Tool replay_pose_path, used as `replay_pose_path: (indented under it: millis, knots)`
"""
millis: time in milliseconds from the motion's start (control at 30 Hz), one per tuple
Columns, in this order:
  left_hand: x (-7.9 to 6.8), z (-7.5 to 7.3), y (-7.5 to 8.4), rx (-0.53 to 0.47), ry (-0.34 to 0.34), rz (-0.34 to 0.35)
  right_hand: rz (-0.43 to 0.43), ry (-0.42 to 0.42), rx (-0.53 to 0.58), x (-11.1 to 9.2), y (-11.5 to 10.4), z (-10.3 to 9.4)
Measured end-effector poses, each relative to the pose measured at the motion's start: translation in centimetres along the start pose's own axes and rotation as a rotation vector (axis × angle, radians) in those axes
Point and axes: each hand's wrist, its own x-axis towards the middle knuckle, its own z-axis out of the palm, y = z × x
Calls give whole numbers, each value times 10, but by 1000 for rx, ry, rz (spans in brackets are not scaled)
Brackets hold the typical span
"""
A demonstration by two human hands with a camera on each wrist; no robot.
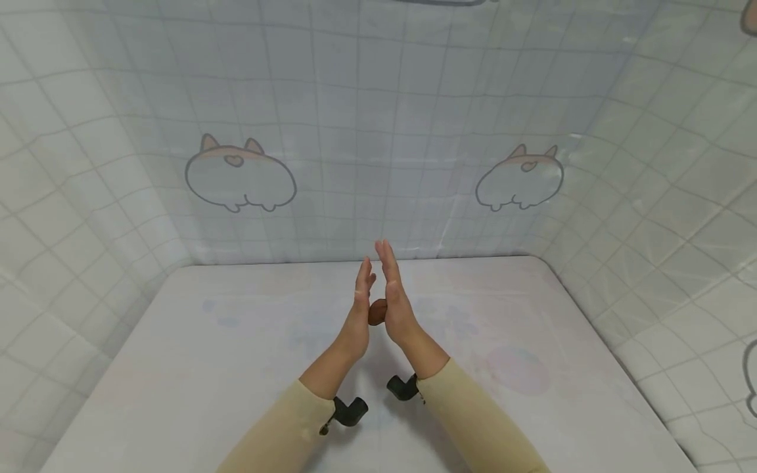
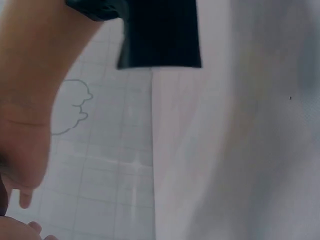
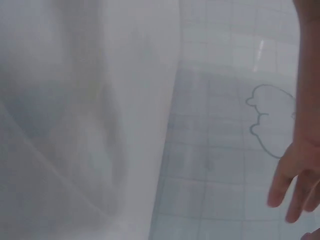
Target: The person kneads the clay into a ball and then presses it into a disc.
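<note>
With fingers straight, the left hand (image 1: 357, 322) and right hand (image 1: 397, 305) hold a small, rounded brown object (image 1: 376, 313) between facing palms, above a pale, mottled table (image 1: 177, 368). Its surface spreads widely either side; the far edge (nearly straight) borders white, grid-patterned sheeting (image 1: 378, 164).

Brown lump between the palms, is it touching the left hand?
Touching: the head view shows the brown lump meeting the left hand with no visible gap, the right hand on the lump's other side.
</note>
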Motion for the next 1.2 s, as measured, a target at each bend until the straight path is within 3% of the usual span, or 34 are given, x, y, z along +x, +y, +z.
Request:
replay_pose_path:
  millis: [200, 400, 567, 700, 900, 1200]
  knots:
    - [-2, -3, 7, -41, 38, 61, 26, -20, 0, -1, 7, -1]
    - [4, -7, 12, -115, 59, 117, -5, -30, -70, -2, 12, -1]
    - [10, -10, 18, -164, 114, 138, -19, -52, -108, -7, 13, 4]
    - [13, -12, 21, -178, 147, 146, -98, -76, -99, -10, 12, 8]
    - [17, -15, 22, -161, 165, 112, -217, -95, -91, -12, 13, 11]
    - [17, -13, 10, -147, 124, -32, -244, -125, -25, -12, -8, 20]
